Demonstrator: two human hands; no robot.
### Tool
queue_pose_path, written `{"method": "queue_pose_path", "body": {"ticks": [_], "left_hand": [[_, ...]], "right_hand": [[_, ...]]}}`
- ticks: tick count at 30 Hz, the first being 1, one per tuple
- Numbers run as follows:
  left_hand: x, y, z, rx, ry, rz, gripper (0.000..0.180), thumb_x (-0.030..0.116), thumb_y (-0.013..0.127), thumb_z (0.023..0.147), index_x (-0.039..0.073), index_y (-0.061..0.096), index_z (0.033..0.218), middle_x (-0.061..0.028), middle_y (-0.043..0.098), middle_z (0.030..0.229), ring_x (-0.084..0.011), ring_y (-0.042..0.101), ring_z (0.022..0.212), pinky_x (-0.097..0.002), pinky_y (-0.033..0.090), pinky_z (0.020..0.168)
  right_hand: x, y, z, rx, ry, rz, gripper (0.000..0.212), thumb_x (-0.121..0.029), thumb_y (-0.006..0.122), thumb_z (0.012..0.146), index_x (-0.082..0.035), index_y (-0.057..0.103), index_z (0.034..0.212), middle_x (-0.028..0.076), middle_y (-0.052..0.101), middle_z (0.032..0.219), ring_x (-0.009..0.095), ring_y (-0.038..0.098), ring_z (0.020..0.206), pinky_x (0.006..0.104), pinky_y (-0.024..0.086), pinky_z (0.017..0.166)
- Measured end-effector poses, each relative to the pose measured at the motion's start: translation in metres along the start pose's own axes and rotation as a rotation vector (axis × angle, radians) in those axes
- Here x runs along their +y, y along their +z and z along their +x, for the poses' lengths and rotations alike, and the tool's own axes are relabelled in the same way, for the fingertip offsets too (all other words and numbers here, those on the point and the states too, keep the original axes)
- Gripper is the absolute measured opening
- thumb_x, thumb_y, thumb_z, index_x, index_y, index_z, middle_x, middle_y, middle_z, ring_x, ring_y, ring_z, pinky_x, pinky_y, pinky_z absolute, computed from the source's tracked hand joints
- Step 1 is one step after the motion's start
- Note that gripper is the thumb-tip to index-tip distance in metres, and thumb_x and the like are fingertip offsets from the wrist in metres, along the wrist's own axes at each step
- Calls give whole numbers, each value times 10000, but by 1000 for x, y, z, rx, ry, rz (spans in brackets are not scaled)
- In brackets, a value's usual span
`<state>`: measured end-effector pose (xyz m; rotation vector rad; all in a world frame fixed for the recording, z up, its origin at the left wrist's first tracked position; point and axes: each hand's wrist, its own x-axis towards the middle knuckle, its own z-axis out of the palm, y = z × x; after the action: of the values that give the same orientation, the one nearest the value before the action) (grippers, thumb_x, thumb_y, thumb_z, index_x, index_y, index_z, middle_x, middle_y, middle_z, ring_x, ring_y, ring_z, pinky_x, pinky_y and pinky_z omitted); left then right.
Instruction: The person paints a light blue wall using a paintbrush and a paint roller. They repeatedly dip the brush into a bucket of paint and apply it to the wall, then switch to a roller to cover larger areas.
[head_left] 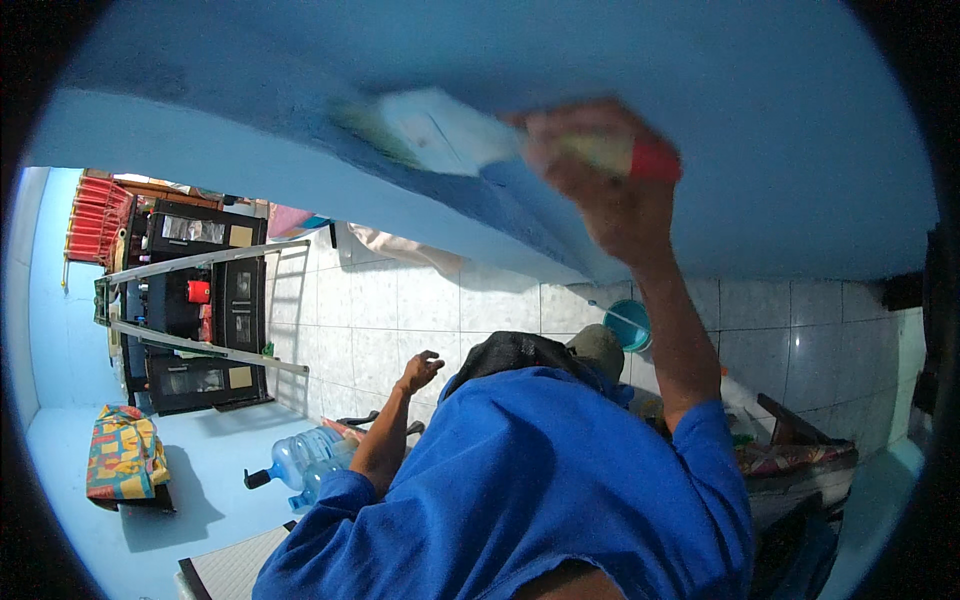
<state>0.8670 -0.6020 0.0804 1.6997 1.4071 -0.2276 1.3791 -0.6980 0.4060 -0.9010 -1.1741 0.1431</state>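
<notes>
My right hand [605,180] is raised against the blue wall [780,130], its fingers wrapped round the handle of a wide paintbrush [440,130]. The brush head looks coated in pale blue and lies along the wall's lower edge or ledge, pointing left; motion blurs it. Past my fist shows the handle's red end. Lower down, my left hand [422,370] hangs free over the tiled floor with its fingers loosely bent and apart, holding nothing. A teal bucket [628,325] stands on the floor below my right forearm, a thin stick leaning at its rim.
At the left, a metal ladder [205,262] stands before a black cabinet [240,300]. Large clear blue water bottles [303,455] are near my left elbow. A patterned cloth [125,455] hangs at the lower left. Cluttered furniture [800,458] sits at the right. Pale cloth [405,248] lies along the wall's foot.
</notes>
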Motion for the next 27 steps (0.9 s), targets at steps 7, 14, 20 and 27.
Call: {"method": "queue_pose_path", "body": {"ticks": [7,14,20,27], "left_hand": [[-29,15,-4,-4,-7,68,387,330,625,768,39,579,1018,-138,640,739,-239,615,707,-322,483,650],[7,2,0,26,12,151,395,323,628,774,28,568,1029,-145,632,742,-200,601,661,-307,477,596],[27,-3,6,-67,-10,123,419,302,604,817,3,513,1096,-116,631,888,-165,603,718,-276,459,565],[0,2,-5,-50,-55,7,421,309,635,777,4,546,1052,-137,629,740,-180,598,656,-292,470,568]], "right_hand": [[33,-18,-79,25,442,-11,126,-63,629,775,-14,591,884,117,644,830,130,619,752,245,501,662],[-27,23,-9,63,261,-105,117,-95,642,777,3,603,826,71,629,722,104,609,683,228,497,594],[-47,26,48,210,-70,259,128,-137,606,792,-9,600,796,87,613,658,146,601,577,266,499,532],[32,9,-59,233,421,94,185,-240,651,764,-59,612,777,37,610,663,99,571,575,259,458,518]]}}
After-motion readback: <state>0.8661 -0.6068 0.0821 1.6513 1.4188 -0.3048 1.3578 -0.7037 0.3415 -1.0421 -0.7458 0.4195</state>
